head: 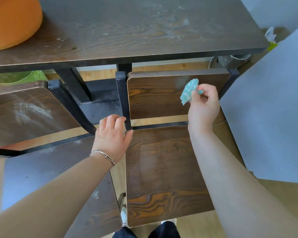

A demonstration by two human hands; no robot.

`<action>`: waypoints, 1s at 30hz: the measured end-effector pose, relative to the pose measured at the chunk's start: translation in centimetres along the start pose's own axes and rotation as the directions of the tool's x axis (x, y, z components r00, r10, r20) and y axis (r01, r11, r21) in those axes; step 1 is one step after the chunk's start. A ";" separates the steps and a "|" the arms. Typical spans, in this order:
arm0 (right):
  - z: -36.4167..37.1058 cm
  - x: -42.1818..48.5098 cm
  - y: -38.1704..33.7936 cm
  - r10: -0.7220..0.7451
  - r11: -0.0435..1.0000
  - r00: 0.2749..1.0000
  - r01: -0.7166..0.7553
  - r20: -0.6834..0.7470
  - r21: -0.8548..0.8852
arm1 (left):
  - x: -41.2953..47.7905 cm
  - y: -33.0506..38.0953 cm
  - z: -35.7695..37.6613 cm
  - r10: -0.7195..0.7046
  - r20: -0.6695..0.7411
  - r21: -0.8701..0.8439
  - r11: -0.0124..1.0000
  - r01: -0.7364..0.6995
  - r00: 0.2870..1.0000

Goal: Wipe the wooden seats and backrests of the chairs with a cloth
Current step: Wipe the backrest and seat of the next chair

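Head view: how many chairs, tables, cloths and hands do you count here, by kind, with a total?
chairs: 2 (left chair, right chair)
table: 1
cloth: 1
hands: 2 (left hand, right hand)
Total: 6

The scene is lit brightly and evenly by soft daylight, whose source cannot be told. A pale sheen is seen on the table top (144,28) and on the left seat (41,169). Only faint, soft-edged shadows are cast. Straight edges are bowed toward the borders by the wide lens. The cloth (189,91) is slightly blurred.
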State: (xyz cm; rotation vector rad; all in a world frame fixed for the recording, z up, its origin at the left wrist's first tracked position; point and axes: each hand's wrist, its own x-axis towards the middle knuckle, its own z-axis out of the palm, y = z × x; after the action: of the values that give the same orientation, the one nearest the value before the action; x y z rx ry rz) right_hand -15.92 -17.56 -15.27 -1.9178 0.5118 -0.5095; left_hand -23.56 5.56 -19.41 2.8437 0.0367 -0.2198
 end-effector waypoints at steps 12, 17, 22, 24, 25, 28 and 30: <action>1.3 0.9 6.1 -0.068 0.988 0.997 0.064 -0.023 -0.143 | -0.1 2.1 2.9 -0.017 0.017 -0.010 1.000 0.017 1.000; 2.1 -1.3 10.8 0.048 0.969 0.993 -0.020 0.105 -0.245 | -0.4 3.3 3.9 -0.033 0.019 -0.028 0.999 0.034 0.999; -0.5 1.4 9.2 -0.168 0.942 0.983 0.183 0.078 -0.280 | -0.3 4.8 4.2 -0.027 0.027 -0.006 1.000 0.027 0.999; -2.3 4.1 7.6 -0.261 0.931 0.965 0.253 0.006 -0.264 | -0.1 5.6 4.2 -0.028 0.032 -0.001 1.000 0.028 0.999; -3.3 5.5 6.7 -0.300 0.923 0.953 0.281 -0.033 -0.261 | 0.1 6.1 4.2 -0.030 0.035 0.004 1.000 0.030 0.999; -5.6 8.6 4.9 -0.379 0.905 0.918 0.343 -0.114 -0.251 | 0.6 7.1 4.3 -0.040 0.039 0.019 0.999 0.039 0.998; -6.1 9.1 5.2 -0.433 0.877 0.897 0.398 -0.084 -0.269 | 1.0 7.6 4.6 -0.047 0.049 0.022 0.999 0.045 0.998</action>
State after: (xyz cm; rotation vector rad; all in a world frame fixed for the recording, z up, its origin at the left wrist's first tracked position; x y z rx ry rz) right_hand -12.50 -29.16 -16.69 -2.2559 0.2524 -0.9033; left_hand -22.85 -3.08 -21.80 2.8594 0.0901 -0.3026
